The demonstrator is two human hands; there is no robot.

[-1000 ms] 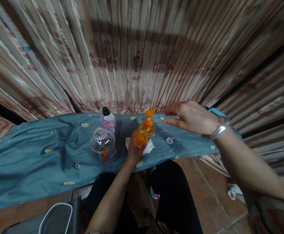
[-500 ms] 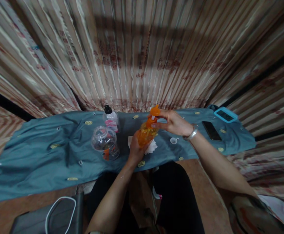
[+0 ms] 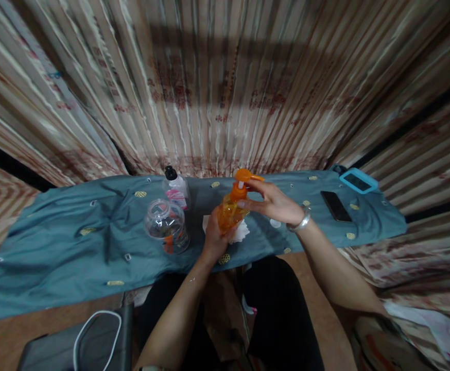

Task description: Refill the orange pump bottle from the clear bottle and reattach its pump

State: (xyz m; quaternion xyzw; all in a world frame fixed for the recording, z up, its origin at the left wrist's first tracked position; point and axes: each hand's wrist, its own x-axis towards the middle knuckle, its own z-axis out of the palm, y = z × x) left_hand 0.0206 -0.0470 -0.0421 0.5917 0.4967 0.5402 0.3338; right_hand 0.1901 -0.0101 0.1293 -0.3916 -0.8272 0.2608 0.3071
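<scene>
An orange, see-through pump bottle (image 3: 230, 212) leans slightly to the right above the middle of the cloth. My left hand (image 3: 214, 238) is wrapped round its lower body. At the neck, the thumb and fingers of my right hand (image 3: 274, 203) curve round the orange pump top (image 3: 239, 191), whose spout points right. The fingertips behind the pump are partly hidden. Beneath the bottle lies a white paper tissue (image 3: 241, 233). A small white cup-like piece (image 3: 275, 223) sits partly hidden below my right wrist.
A clear wide-mouthed jar (image 3: 166, 224) and a clear bottle with a black pump (image 3: 176, 188) stand to the left. On the right lie a black phone (image 3: 336, 206) and a blue-framed device (image 3: 359, 180). A blue-green cloth (image 3: 63, 232) covers the table, with a curtain (image 3: 217, 103) behind.
The pump top has turned, so its spout now points right. My right hand has shifted slightly down and left, partly covering the small white piece. My left hand stays on the bottle.
</scene>
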